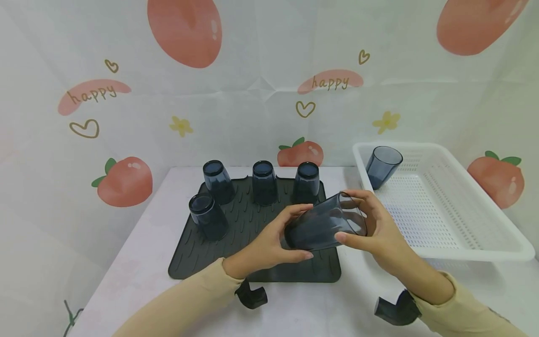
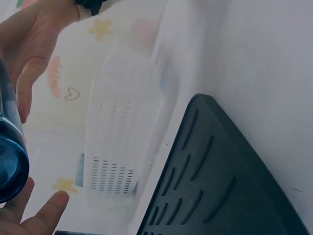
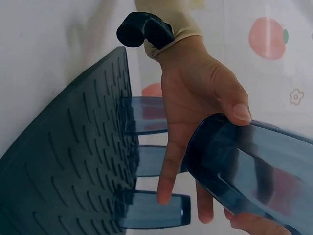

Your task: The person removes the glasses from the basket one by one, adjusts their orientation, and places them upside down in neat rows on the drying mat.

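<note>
A blue-grey drinking glass (image 1: 317, 227) is held in the air above the right part of a dark ribbed drying mat (image 1: 193, 255). It lies tilted on its side, its base to the left and its rim to the right and slightly higher. My left hand (image 1: 273, 241) holds the base end between thumb and fingers. At the rim end my right hand (image 1: 381, 229) grips the glass, thumb in front and fingers behind. The right wrist view shows the left thumb (image 3: 239, 110) against the base edge. Several matching glasses (image 1: 264, 182) stand upside down on the mat.
On the right stands a white perforated plastic basket (image 1: 476, 253). One more glass (image 1: 383, 166) leans in its back left corner, mouth up. A white tabletop (image 1: 294, 309) lies under everything, and a printed cloth (image 1: 236, 112) hangs behind it.
</note>
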The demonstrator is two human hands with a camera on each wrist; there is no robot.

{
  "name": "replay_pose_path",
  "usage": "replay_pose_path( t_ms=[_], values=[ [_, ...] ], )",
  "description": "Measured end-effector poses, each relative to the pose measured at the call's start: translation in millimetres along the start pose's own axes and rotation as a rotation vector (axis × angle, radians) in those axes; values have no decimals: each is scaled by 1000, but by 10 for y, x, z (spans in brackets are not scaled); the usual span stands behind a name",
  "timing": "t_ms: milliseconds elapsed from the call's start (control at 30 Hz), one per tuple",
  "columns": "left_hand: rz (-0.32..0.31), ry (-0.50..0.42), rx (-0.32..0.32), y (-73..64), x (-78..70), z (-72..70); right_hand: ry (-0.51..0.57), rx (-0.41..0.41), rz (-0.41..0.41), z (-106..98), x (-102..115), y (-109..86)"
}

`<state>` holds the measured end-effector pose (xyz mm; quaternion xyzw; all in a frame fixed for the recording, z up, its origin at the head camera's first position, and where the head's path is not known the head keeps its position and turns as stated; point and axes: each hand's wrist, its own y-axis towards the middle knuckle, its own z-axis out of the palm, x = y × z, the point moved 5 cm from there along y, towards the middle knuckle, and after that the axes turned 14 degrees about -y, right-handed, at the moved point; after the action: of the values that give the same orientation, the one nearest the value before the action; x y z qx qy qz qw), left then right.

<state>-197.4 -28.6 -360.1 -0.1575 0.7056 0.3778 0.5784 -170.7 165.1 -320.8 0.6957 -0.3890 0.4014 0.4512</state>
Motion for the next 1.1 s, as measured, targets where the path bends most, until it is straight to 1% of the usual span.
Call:
replay_pose_path(
  t_ms=[267,500,733,933,1100],
  values=[
    [49,-9,-8,7,-11,15,-19,-2,7,10,6,9],
    [76,-9,-37,9,-17,4,4,-9,10,12,-7,21],
    [137,15,-42,0,-21,-14,8,-7,4,10,-26,31],
    [157,23,-54,-15,-21,-48,-51,30,21,13,-29,54],
    [149,21,-71,-30,-34,-67,-102,72,43,7,-21,52]
  ],
)
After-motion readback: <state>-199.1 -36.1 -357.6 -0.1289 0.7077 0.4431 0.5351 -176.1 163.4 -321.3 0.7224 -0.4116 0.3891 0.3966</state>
